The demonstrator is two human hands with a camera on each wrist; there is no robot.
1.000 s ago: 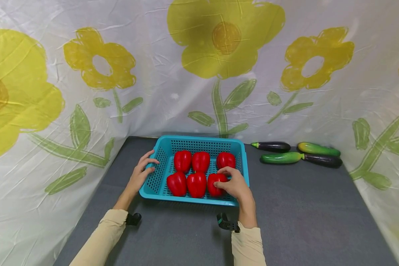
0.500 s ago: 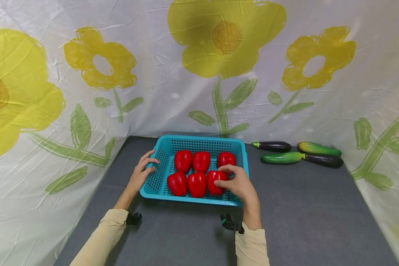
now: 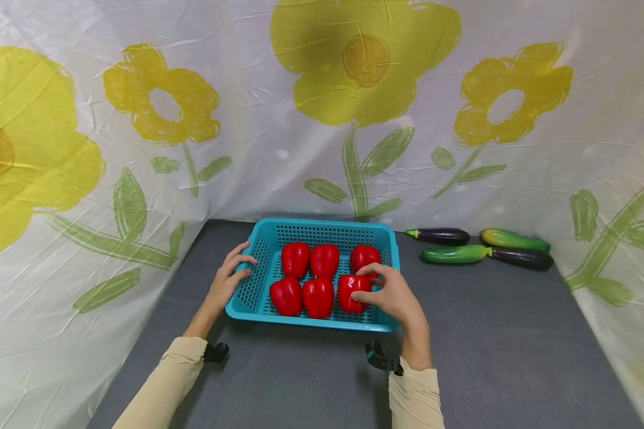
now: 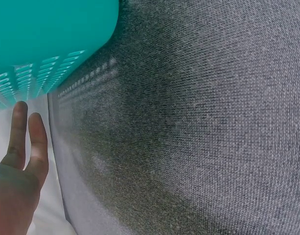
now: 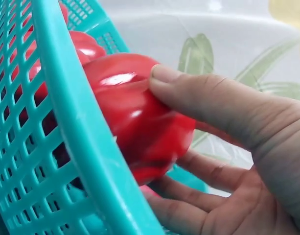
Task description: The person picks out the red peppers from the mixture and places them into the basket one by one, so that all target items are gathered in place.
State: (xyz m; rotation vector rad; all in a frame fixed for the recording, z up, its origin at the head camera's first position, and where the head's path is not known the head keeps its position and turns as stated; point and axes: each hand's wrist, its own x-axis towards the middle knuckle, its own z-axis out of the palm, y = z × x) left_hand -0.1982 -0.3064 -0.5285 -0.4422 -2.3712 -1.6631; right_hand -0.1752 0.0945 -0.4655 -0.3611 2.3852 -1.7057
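A blue-green plastic basket (image 3: 322, 325) holds red bell peppers in two rows. With thumb and fingers on opposite sides, my right hand (image 3: 394, 295) grips the front-right bell pepper (image 3: 352, 293). In the right wrist view this pepper (image 5: 135, 112) shows close behind the basket's rim (image 5: 81, 122); whether it touches the basket floor is hidden. My left hand (image 3: 229, 280) rests on the left rim, some fingertips reaching over it. Two of its fingers (image 4: 38, 142) extend straight beside the basket's outer wall in the left wrist view. Other bell peppers (image 3: 318, 298) lie beside the gripped one.
Right of the basket, a dark eggplant (image 3: 442, 236), a green zucchini (image 3: 453, 255), a yellow-green one (image 3: 515, 240) and another eggplant (image 3: 523, 258) lie on the grey tabletop (image 3: 488, 339). A flowered white curtain (image 3: 247, 149) hangs behind the table.
My right hand has shifted right and slightly away, and the bell pepper it grips has moved a little right, apart from its neighbour. The left hand and basket have stayed put.
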